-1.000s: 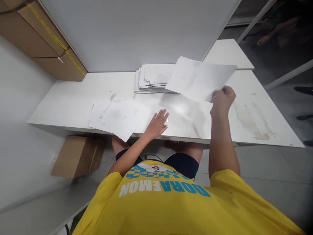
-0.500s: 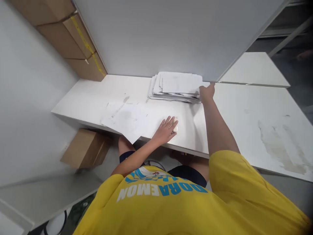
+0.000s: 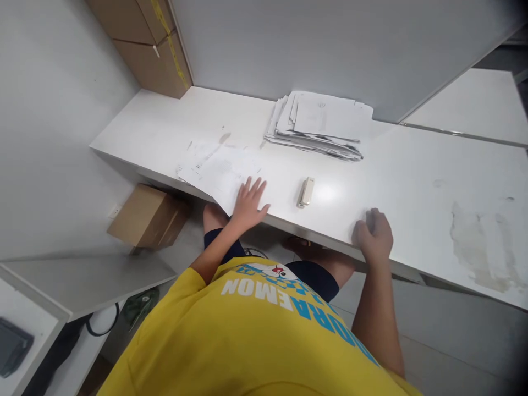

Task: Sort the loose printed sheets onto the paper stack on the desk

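My left hand (image 3: 248,206) lies flat with fingers spread, at the right end of some loose paper sheets (image 3: 223,173) that stick out over the desk's front edge. To its right, a small cream stapler (image 3: 306,192) sits on the desk, apart from both hands. My right hand (image 3: 374,235) is loosely curled over the desk near the front edge, thumb apart from the fingers and nothing visible between them. Against the back panel rests a thick stack of paper (image 3: 330,118), untouched by either hand.
The white desk (image 3: 416,192) has a stained, worn patch on its right part. Cardboard boxes (image 3: 152,69) are piled at the back left, and another box (image 3: 142,217) is below the desk. A grey panel (image 3: 289,49) borders the back.
My right hand has left the paper stack and come back toward the front edge. My left hand has moved off the stapler, leftward to the loose sheets. The view has shifted.
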Tool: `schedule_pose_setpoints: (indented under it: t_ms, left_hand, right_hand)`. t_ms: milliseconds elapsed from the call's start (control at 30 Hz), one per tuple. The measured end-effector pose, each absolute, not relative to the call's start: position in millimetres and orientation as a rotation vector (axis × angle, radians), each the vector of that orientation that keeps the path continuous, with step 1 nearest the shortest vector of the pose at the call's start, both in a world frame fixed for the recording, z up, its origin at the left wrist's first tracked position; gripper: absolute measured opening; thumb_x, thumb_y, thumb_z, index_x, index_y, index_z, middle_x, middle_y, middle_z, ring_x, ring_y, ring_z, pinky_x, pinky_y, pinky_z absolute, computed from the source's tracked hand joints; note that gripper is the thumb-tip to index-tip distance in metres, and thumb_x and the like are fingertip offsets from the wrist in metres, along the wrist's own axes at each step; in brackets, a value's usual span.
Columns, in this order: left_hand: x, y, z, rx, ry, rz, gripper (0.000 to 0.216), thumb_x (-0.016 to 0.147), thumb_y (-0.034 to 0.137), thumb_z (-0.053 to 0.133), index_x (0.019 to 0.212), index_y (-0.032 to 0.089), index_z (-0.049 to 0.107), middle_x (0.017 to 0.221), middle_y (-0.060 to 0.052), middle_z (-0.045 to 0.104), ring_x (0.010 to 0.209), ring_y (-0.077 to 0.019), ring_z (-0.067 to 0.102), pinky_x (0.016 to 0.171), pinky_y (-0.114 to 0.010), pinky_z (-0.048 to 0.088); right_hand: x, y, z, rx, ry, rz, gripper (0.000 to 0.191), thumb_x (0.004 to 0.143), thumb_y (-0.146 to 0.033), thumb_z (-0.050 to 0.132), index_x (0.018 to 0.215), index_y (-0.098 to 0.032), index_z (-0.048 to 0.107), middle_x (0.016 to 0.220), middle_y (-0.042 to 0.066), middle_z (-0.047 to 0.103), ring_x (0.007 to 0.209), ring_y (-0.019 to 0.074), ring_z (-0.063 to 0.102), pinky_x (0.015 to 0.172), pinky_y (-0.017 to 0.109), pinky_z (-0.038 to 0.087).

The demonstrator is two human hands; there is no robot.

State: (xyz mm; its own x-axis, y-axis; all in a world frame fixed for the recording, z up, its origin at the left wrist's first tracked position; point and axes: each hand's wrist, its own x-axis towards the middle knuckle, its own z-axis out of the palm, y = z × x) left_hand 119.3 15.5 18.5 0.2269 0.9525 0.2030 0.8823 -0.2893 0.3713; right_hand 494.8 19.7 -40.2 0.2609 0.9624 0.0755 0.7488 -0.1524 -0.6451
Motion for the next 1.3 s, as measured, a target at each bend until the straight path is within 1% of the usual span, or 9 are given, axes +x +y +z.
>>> schedule_pose_setpoints:
  t_ms: [200, 367, 567, 633, 733, 833, 933, 1133, 1300]
  left_hand:
    - [47.4, -16.0, 6.5, 2.301, 1.989, 0.351, 0.059, 0.095, 0.037, 0.048, 0.149, 0.014, 0.042, 0.159, -0.015, 0.036, 0.151, -0.0384, 0.023, 0.121, -0.058, 0.022]
    - [45.9, -21.0, 0.1, 2.462, 1.864, 0.452, 0.047, 0.094, 0.013, 0.039, 0.136, 0.019, 0.059, 0.143, -0.010, 0.059, 0.141, -0.0285, 0.046, 0.115, -0.048, 0.038]
    - [62.4, -35.1, -0.7, 2.645, 1.683, 0.849, 0.042, 0.094, 0.010, 0.038, 0.125, 0.020, 0.066, 0.125, -0.008, 0.071, 0.125, -0.0228, 0.062, 0.105, -0.041, 0.046]
    - [68.9, -43.4, 0.0, 2.677, 1.666, 1.009, 0.038, 0.095, 0.013, 0.041, 0.122, 0.019, 0.067, 0.118, -0.010, 0.074, 0.119, -0.0230, 0.066, 0.101, -0.040, 0.048]
    - [82.0, -52.8, -1.4, 2.720, 1.656, 1.173, 0.029, 0.095, 0.019, 0.048, 0.117, 0.017, 0.068, 0.107, -0.011, 0.077, 0.109, -0.0239, 0.071, 0.093, -0.039, 0.050]
    - [96.6, -56.6, -6.4, 2.776, 1.540, 1.167, 0.024, 0.096, 0.020, 0.049, 0.110, 0.018, 0.068, 0.099, -0.010, 0.078, 0.104, -0.0234, 0.073, 0.088, -0.037, 0.051]
    - [105.4, -57.1, -11.5, 2.847, 1.305, 1.093, 0.021, 0.097, 0.020, 0.047, 0.102, 0.020, 0.067, 0.094, -0.008, 0.077, 0.101, -0.0210, 0.073, 0.084, -0.035, 0.052]
    - [102.9, -45.8, -12.2, 2.983, 1.178, 1.011, 0.022, 0.096, 0.012, 0.047, 0.084, 0.020, 0.064, 0.083, -0.006, 0.074, 0.093, -0.0173, 0.073, 0.079, -0.032, 0.055]
    - [101.7, -38.7, -13.6, 2.989, 1.005, 0.684, 0.027, 0.100, 0.021, 0.042, 0.089, 0.021, 0.067, 0.093, -0.006, 0.075, 0.103, -0.0176, 0.070, 0.087, -0.034, 0.054]
  right_hand:
    - [466.4, 6.6, -30.2, -2.018, -1.552, 0.271, 0.057, 0.086, -0.033, 0.040, 0.137, -0.011, 0.054, 0.149, 0.019, 0.048, 0.141, 0.0359, 0.041, 0.117, 0.058, 0.029]
    - [467.9, 12.9, -35.7, -2.000, -1.512, 0.213, 0.055, 0.082, -0.031, 0.044, 0.131, -0.010, 0.059, 0.145, 0.018, 0.053, 0.138, 0.0356, 0.044, 0.116, 0.059, 0.030]
    - [442.7, -17.9, -26.4, -1.838, -1.299, 0.190, 0.045, 0.090, -0.038, 0.036, 0.109, -0.011, 0.068, 0.105, 0.017, 0.072, 0.101, 0.0284, 0.065, 0.097, 0.048, 0.048]
    - [412.8, -37.0, -17.0, -1.843, -1.267, 0.356, 0.045, 0.090, -0.046, 0.040, 0.108, -0.015, 0.067, 0.089, 0.012, 0.072, 0.082, 0.0249, 0.066, 0.085, 0.043, 0.052]
    - [358.5, -56.1, -4.8, -1.660, -1.207, 1.033, 0.052, 0.088, -0.062, 0.045, 0.107, -0.019, 0.066, 0.085, 0.009, 0.071, 0.065, 0.0202, 0.062, 0.065, 0.036, 0.052]
    - [320.0, -55.3, 3.2, -1.257, -1.000, 1.743, 0.062, 0.083, -0.073, 0.047, 0.114, -0.022, 0.064, 0.103, 0.011, 0.072, 0.072, 0.0213, 0.067, 0.064, 0.035, 0.053]
    - [314.3, -44.1, 9.4, -1.084, -0.886, 1.961, 0.054, 0.078, -0.066, 0.063, 0.113, -0.025, 0.064, 0.107, 0.009, 0.072, 0.086, 0.0223, 0.069, 0.077, 0.036, 0.056]
    - [328.3, -28.5, 10.9, -1.217, -0.993, 1.865, 0.044, 0.082, -0.056, 0.064, 0.113, -0.025, 0.066, 0.105, 0.006, 0.071, 0.093, 0.0227, 0.066, 0.083, 0.038, 0.054]
    - [308.2, -25.4, -3.7, -1.362, -1.086, 1.547, 0.038, 0.073, -0.040, 0.062, 0.105, -0.020, 0.065, 0.095, 0.005, 0.071, 0.087, 0.0244, 0.062, 0.076, 0.036, 0.049]
